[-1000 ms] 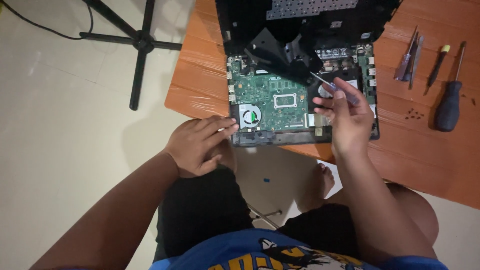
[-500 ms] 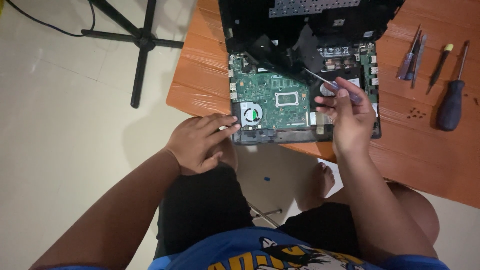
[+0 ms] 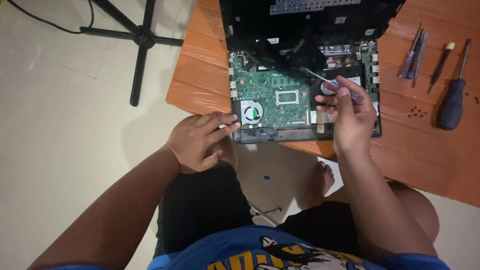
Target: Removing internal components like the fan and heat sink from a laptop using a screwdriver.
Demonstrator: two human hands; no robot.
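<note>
A: Start at the left of the frame. What is there?

B: Pale floor (image 3: 60, 125) and a black stand (image 3: 141, 37) at upper left, both well apart from the work. Then the left hand (image 3: 200, 140), fingers loosely spread, holding nothing. Its fingertips rest on the lower left corner of the laptop (image 3: 305, 75), which sits at the near edge of the orange table (image 3: 200, 80).

A: How far along does the laptop look?

B: I judge it well into disassembly. The bottom cover is off and the green board (image 3: 272, 97) lies bare in the centre, with the round fan (image 3: 251, 111) at its lower left corner. The black lid half stands open at the top of the frame. The board and fan are still seated in the shell, so removing them seems to be what is left.

A: And the right hand?

B: The right hand (image 3: 350, 112) is closed around a thin screwdriver (image 3: 332, 85), fingers pinched on its handle. The shaft slants up-left toward the dark area above the board. Whether the tip touches a screw, I cannot tell.

A: Further right?

B: Tweezers (image 3: 415, 52), a small yellow-capped driver (image 3: 442, 62) and a big dark-handled driver (image 3: 455, 97) lie on the table at upper right, with tiny loose screws (image 3: 417, 112) beside them. That suggests several fasteners are already out.
</note>
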